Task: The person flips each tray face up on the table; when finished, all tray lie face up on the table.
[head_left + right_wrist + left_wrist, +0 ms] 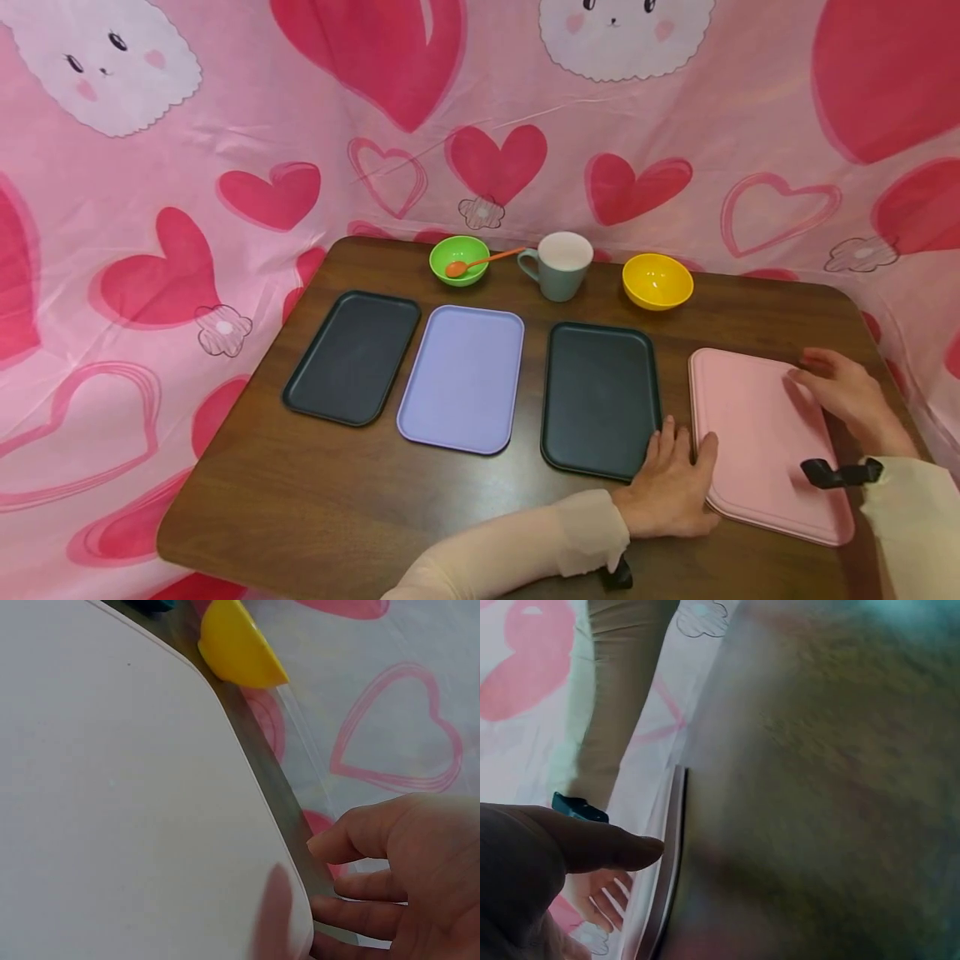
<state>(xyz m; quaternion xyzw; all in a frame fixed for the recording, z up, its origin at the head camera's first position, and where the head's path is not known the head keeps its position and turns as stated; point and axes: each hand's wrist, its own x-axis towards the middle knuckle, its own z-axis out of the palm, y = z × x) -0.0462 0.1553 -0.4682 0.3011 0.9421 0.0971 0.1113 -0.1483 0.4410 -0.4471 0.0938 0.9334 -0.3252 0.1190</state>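
Observation:
A pink tray [765, 433] lies at the right of the table, its left edge showing a double line. My left hand [667, 492] is at that edge, fingers spread toward the dark tray [600, 392] beside it. In the left wrist view, the left thumb [622, 851] reaches the pink tray's rim [671, 862]. On the far side, my right hand [851, 396] is by the pink tray's right edge. The right wrist view shows the right hand [427, 877] with loosely bent fingers at the tray's border, gripping nothing.
Further left lie a lavender tray [461, 379] and another dark tray [352, 358]. Along the back stand a green bowl [457, 246] with an orange spoon [457, 268], a grey-green mug [558, 275] and a yellow bowl [656, 283]. Pink heart-patterned cloth [495, 83] hangs behind the table.

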